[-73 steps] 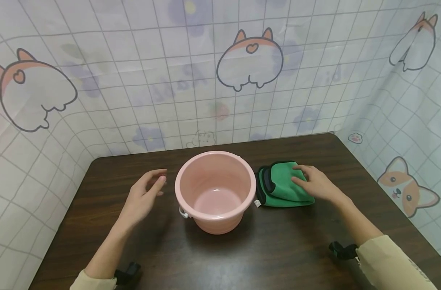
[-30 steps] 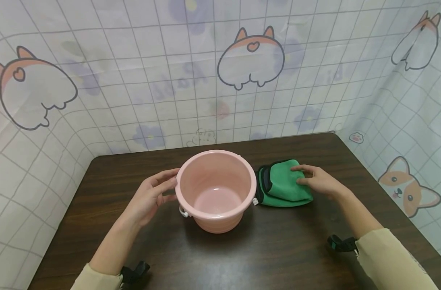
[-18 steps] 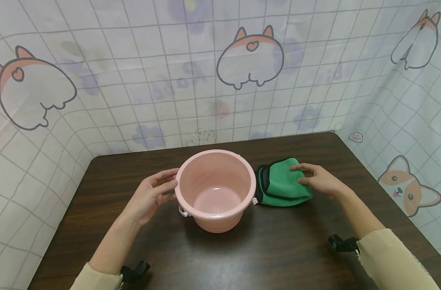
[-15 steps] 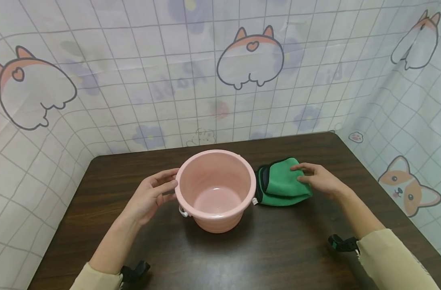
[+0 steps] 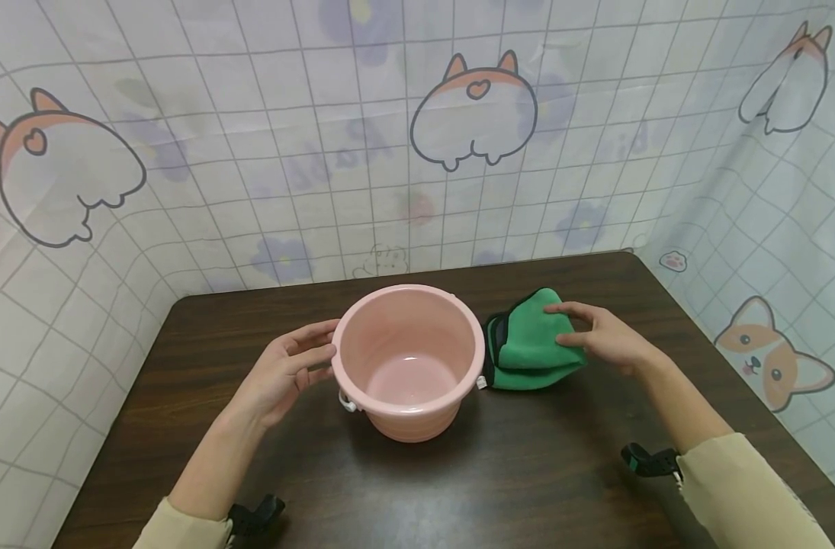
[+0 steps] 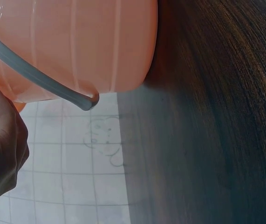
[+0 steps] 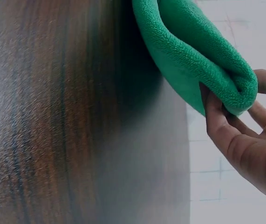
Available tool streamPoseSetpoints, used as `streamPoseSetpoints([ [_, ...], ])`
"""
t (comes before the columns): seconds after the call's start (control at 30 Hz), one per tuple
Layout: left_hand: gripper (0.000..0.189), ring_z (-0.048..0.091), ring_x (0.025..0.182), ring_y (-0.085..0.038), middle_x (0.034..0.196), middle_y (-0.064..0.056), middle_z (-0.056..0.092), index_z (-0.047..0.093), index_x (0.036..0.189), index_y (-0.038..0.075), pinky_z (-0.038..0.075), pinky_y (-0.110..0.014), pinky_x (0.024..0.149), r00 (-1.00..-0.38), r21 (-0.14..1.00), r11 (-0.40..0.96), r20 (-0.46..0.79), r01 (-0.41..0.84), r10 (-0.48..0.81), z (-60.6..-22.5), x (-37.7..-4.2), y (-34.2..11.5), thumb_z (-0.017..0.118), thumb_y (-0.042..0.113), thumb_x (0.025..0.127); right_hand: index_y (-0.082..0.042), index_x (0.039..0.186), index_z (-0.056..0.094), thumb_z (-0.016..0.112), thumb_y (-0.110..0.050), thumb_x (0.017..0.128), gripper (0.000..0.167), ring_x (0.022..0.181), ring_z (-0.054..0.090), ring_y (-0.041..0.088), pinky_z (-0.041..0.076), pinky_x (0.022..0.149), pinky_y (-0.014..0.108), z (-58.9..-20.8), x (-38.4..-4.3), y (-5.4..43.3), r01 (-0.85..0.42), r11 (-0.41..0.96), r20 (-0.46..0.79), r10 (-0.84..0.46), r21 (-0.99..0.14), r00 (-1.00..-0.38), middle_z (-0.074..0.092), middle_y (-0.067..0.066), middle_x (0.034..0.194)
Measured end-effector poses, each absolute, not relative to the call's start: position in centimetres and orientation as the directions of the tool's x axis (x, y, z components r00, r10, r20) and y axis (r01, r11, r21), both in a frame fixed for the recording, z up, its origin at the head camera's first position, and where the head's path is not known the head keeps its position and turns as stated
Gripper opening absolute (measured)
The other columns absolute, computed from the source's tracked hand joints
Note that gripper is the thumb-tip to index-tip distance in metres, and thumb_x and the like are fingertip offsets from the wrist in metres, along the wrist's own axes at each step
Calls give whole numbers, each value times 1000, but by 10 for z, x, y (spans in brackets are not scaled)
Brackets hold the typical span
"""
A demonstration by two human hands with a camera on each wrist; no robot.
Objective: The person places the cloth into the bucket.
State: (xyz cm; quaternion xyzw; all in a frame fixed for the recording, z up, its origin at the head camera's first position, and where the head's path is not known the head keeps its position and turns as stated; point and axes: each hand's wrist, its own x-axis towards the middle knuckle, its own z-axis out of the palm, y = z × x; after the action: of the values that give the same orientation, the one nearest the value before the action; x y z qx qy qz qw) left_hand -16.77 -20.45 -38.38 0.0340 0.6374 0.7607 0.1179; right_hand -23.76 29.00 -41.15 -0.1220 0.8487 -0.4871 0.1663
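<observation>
Head view: right grip (image 5: 611,335) pinches green cloth (image 5: 531,335) at three o'clock of the pink bucket (image 5: 412,425); left grip (image 5: 280,375), spread, touches its rim (image 5: 345,387) at nine o'clock.

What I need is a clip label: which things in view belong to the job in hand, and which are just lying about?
In the job:
pink bucket, touched by left hand
green fabric, pinched by right hand

Surroundings only:
dark table
patterned wall sheet
black wrist devices

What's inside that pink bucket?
Nothing shows inside the pink bucket: the head view reveals its bare floor and far inner wall. The near inner wall and the floor's nearest edge are hidden behind the front rim.
</observation>
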Motion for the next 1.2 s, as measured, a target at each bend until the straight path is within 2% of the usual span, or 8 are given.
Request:
streamPoseSetpoints([
  [0.1,54,66,105,-16,125,-11,62,44,147,-10,58,-31,87,-969,977,-163,-101,-139,225,-384,-167,-204,66,1,99,-11,154,46,68,-18,101,58,105,58,41,52,75,40,-407,-238,289,-40,486,-161,-366,-873,-916,20,24,164],
  [0.17,54,66,105,-16,125,-11,62,44,147,-10,58,-31,87,-969,976,-165,-100,-140,227,-384,-167,-204,65,1,99,-13,154,46,68,-18,101,58,65,53,28,44,56,33,-405,-239,288,-27,464,-164,-368,-886,-915,25,22,161],
  [0.23,54,67,104,-16,125,-11,62,44,147,-10,58,-30,86,-969,976,-166,-100,-140,227,-384,-167,-204,66,1,99,-14,154,45,68,-17,100,59,47,31,20,37,46,31,-402,-239,286,-13,421,-162,-377,-907,-912,27,21,158],
  [0.4,54,67,101,-15,124,-11,62,44,148,-10,59,-29,84,-969,974,-172,-104,-145,226,-384,-167,-204,66,1,99,-11,155,43,68,-15,101,60,48,35,14,43,52,31,-396,-239,281,-39,364,-121,-407,-930,-905,28,19,157],
  [0.73,54,67,100,-14,123,-11,62,44,147,-10,59,-29,84,-968,971,-186,-104,-148,228,-384,-167,-204,66,1,99,-11,155,43,68,-12,101,60,45,24,16,37,47,31,-384,-238,275,-67,306,-66,-405,-950,-912,52,13,123],
  [0.87,54,67,101,-14,123,-11,61,44,148,-9,59,-29,84,-967,971,-185,-105,-150,230,-384,-168,-204,66,1,99,-11,155,43,67,-11,101,59,46,23,18,37,47,33,-377,-237,273,-91,289,-37,-407,-953,-913,46,1,72],
  [0.97,55,67,100,-14,124,-11,61,44,148,-9,59,-28,84,-968,972,-182,-108,-151,227,-385,-168,-204,67,2,99,-10,154,44,67,-10,101,58,47,30,18,40,49,32,-371,-237,271,-112,266,-9,-417,-958,-909,33,-5,58],
  [1.2,55,67,99,-14,124,-11,61,44,148,-8,59,-28,83,-968,971,-185,-112,-155,224,-385,-168,-204,67,2,99,-12,155,43,67,-8,100,60,64,62,16,57,62,31,-354,-236,266,-99,181,8,-450,-978,-893,62,3,74],
])
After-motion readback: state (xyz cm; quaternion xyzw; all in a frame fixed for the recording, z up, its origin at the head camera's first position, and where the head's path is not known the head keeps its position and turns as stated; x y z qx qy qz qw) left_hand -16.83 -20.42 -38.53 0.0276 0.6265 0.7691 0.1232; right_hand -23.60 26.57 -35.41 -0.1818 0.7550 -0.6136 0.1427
